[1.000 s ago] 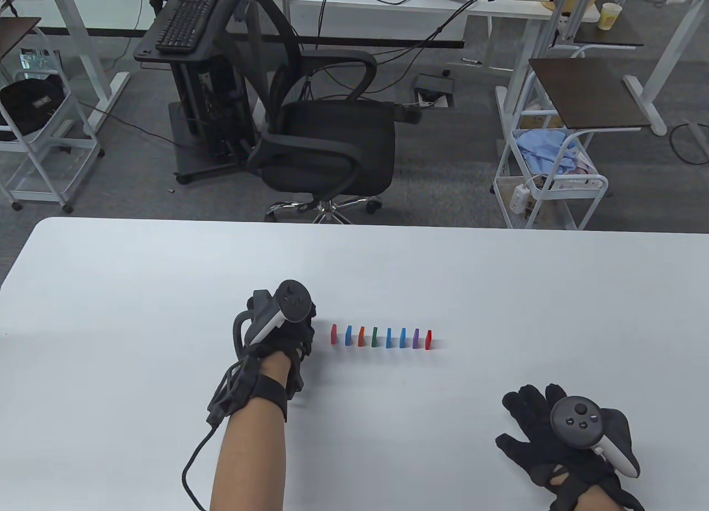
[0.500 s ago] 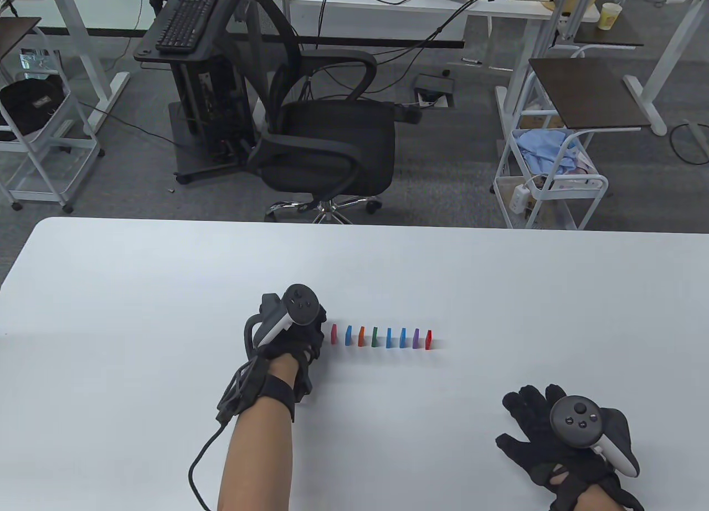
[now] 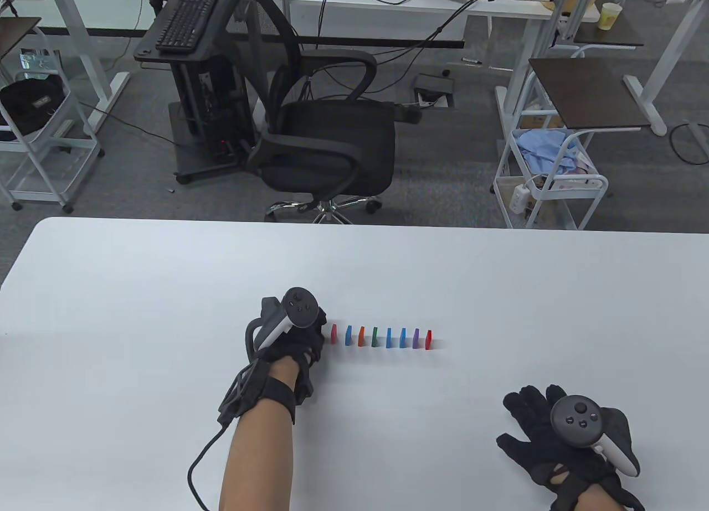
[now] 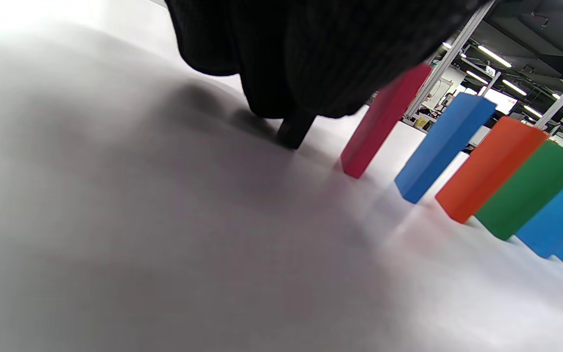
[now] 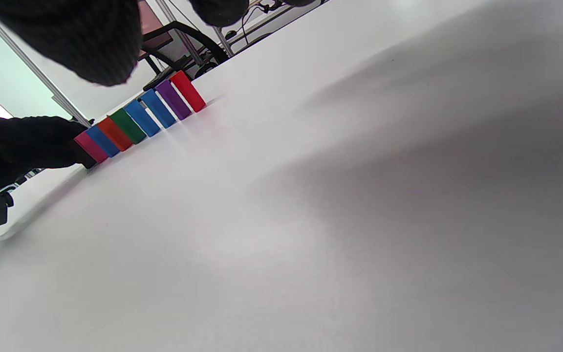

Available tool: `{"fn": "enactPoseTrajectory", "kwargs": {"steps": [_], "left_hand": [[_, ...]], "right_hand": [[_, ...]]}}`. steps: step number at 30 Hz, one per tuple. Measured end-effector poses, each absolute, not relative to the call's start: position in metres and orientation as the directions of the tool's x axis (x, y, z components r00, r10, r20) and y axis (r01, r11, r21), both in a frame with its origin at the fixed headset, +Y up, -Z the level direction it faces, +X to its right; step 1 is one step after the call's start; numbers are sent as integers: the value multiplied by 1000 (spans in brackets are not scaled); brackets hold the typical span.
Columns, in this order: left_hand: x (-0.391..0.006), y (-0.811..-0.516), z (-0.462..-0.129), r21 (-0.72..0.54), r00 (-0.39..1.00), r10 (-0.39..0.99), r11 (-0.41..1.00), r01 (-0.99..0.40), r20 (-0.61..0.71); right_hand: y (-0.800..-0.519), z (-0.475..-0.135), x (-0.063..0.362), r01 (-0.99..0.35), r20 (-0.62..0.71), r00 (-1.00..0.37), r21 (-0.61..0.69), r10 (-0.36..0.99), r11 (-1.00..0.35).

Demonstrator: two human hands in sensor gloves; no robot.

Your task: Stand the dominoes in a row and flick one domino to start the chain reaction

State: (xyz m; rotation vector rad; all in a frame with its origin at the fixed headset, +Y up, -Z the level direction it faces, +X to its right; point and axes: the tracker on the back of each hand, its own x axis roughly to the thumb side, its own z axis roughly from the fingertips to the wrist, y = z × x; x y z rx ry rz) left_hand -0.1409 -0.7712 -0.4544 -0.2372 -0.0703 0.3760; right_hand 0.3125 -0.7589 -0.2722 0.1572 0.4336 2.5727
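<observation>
Table view: white table (image 3: 166,289) w/ a row of eight dominoes (image 3: 381,337) standing upright, evenly spaced, running left to right near the middle. Order from left: red domino (image 3: 334,334), blue, orange, green, blue, blue, purple, red end domino (image 3: 429,339). Left hand (image 3: 296,339) sits just left of the row, right at the red domino; tracker (image 3: 288,314) on its back hides the fingers, so can't tell from here if they're curled or straight, or if they touch the domino. A cable (image 3: 202,466) runs from the left wrist toward the near edge. Right hand (image 3: 554,444) lies flat on the table at near right, well apart from the row, fingers spread & relaxed, holding nothing. Beyond the far edge: black office chair (image 3: 327,140), keyboard (image 3: 185,18) on a stand, white cart (image 3: 548,173).

Left wrist view: gloved fingers (image 4: 311,54) bunch down from the top, one tip on the table just beside the red domino; contact w/ the domino itself unclear, grip state can't be told. All dominoes in shot are parallel, none leaning on another.

Right wrist view: the whole row seen from the side at far left, all upright; left hand's glove is up against the leftmost piece. Right fingertips (image 5: 76,34) hang at top, off the table surface there.
</observation>
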Motion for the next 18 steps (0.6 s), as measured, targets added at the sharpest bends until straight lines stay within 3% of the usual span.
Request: {"fn": "enactPoseTrajectory", "kwargs": {"steps": [18], "left_hand": [[-145,-770,-449,-258,941,337,911,-323,12]], "right_hand": [[-760,-273,311,-475,25,-857,350,515,-808]]}}
